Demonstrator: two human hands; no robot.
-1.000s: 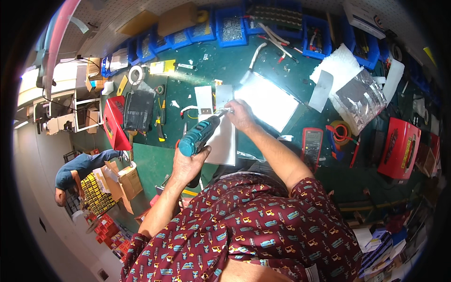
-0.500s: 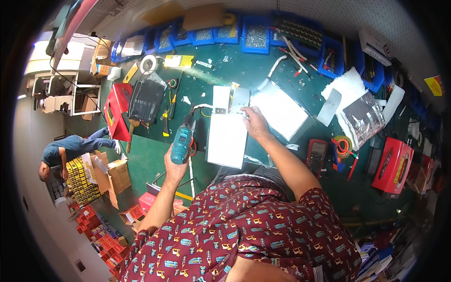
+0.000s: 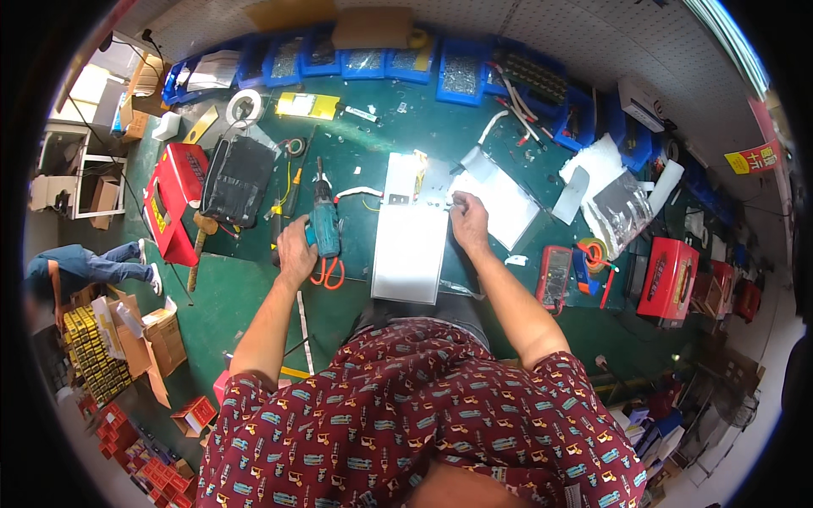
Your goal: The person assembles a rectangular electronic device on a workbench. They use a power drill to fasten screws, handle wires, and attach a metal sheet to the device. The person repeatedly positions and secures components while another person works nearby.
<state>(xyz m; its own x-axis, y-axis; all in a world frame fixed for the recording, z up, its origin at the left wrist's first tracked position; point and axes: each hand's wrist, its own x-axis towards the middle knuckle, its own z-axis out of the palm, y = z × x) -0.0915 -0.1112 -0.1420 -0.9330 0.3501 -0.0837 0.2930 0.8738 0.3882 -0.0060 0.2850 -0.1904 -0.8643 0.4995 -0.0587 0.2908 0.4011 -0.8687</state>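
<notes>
My left hand [image 3: 295, 248] grips a teal cordless screwdriver [image 3: 323, 223] that lies on the green bench, its bit pointing away from me. Orange-handled scissors [image 3: 326, 273] lie just under it. My right hand [image 3: 467, 222] rests with fingertips pinched at the far right corner of a long white flat panel [image 3: 411, 237] in front of me. Whether it holds a small part there I cannot tell. A second white sheet [image 3: 501, 199] lies to the right of the panel.
A red toolbox [image 3: 172, 201] and a black bag [image 3: 236, 179] sit at the left. Blue parts bins [image 3: 366, 63] line the back. A multimeter [image 3: 555, 275], tape rolls and a red case [image 3: 668, 278] are at the right. Another person [image 3: 76, 264] crouches on the floor at far left.
My left hand has lowered the screwdriver from above the panel down onto the bench at the left. The right hand stayed at the panel's far corner.
</notes>
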